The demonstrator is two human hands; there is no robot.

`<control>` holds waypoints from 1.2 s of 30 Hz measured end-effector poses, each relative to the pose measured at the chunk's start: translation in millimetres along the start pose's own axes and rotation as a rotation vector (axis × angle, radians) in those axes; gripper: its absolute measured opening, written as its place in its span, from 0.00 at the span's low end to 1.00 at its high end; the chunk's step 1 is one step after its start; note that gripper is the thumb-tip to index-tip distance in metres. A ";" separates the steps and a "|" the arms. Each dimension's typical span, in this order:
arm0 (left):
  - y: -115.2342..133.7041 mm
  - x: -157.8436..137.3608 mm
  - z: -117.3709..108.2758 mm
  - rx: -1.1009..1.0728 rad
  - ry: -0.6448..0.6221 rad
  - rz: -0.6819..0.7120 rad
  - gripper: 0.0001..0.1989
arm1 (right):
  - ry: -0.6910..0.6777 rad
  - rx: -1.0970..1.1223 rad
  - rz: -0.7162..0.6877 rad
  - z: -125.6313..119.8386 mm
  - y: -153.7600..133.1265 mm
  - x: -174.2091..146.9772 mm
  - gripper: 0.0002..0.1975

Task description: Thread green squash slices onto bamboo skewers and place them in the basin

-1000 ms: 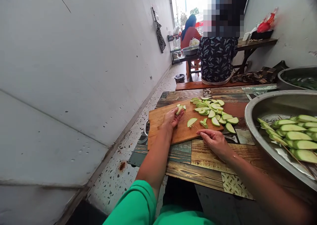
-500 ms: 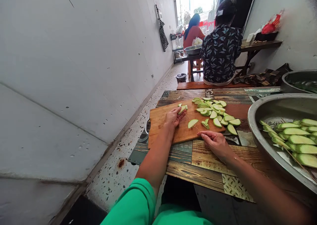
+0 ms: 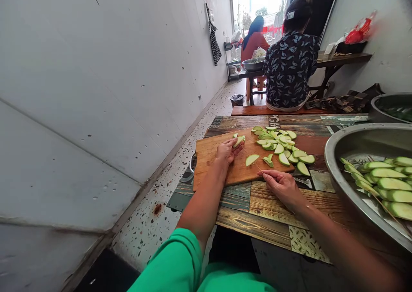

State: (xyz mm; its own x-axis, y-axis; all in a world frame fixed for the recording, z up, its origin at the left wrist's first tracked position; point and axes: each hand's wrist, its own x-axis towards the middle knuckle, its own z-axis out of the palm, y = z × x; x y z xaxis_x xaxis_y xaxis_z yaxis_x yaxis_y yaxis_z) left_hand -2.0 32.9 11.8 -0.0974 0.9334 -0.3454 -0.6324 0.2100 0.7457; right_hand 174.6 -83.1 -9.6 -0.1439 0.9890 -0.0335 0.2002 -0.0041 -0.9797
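Observation:
My left hand (image 3: 229, 150) is closed on pale green zucchini-like slices (image 3: 238, 141) above the wooden cutting board (image 3: 209, 155). A thin skewer (image 3: 247, 153) runs from those slices toward my right hand (image 3: 281, 187), whose thumb and fingers pinch its lower end by the board's near edge. Under the skewer, a single half-round slice (image 3: 252, 159) lies on the board. Just right of it sit a few small cut pieces (image 3: 268, 160). A loose heap of slices (image 3: 273, 139) covers the board's right end and spills onto the patchwork-pattern table (image 3: 270, 202).
To the right stands a large metal basin (image 3: 334, 163) holding skewered slices (image 3: 391, 183), with another bowl (image 3: 380, 112) behind it. A person in a patterned shirt (image 3: 291, 69) sits on a bench (image 3: 247, 110) ahead; another person (image 3: 255, 43) sits beyond. A white wall (image 3: 96, 90) rises at left.
The view has shifted slightly, so most things appear a little farther right. Both hands keep their hold on the slices and skewer, with no clear movement between them.

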 end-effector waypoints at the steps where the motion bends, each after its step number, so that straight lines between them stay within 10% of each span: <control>1: 0.1 -0.8 0.5 0.006 -0.005 0.002 0.02 | -0.002 -0.004 0.004 -0.2 -0.6 -0.2 0.28; 36: -3.0 -9.3 4.9 0.101 -0.099 -0.033 0.03 | 0.027 0.077 -0.011 5.2 8.8 1.9 0.26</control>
State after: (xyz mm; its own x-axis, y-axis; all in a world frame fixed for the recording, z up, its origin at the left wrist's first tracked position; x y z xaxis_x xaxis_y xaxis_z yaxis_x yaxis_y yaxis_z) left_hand 4.6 25.0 15.6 0.0017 0.9486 -0.3165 -0.5527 0.2647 0.7902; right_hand 171.0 -82.0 -19.3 -0.1192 0.9927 -0.0181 0.1235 -0.0033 -0.9923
